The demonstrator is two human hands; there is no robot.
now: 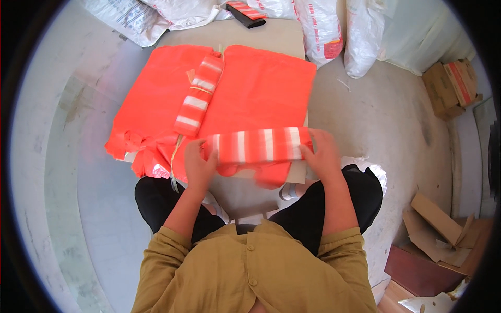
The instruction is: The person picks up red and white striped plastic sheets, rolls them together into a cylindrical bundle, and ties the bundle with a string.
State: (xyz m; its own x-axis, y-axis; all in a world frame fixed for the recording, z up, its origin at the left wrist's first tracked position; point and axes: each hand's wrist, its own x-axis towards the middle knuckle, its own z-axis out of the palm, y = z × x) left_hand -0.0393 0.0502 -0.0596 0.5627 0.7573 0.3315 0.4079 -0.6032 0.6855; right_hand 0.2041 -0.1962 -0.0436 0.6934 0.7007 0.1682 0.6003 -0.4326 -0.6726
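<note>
Between my two hands is a folded bundle of red-and-white striped plastic bags [254,146], held level above the near edge of a pile of flat red plastic [266,86]. My left hand [201,164] grips its left end, and my right hand [324,156] grips its right end, thumbs on the near side. Some loose red plastic [274,175], blurred by motion, hangs below the bundle. A second striped roll [195,104] with a thin band around its middle lies on the pile, beyond my left hand. Crumpled red plastic [151,156] sits left of that hand.
Under the pile is a tan board [284,32], bearing a black and striped roll [246,14] at its far end. White sacks [319,31] stand behind. Cardboard boxes [451,88] sit at far right, and an opened carton [436,229] lies at near right.
</note>
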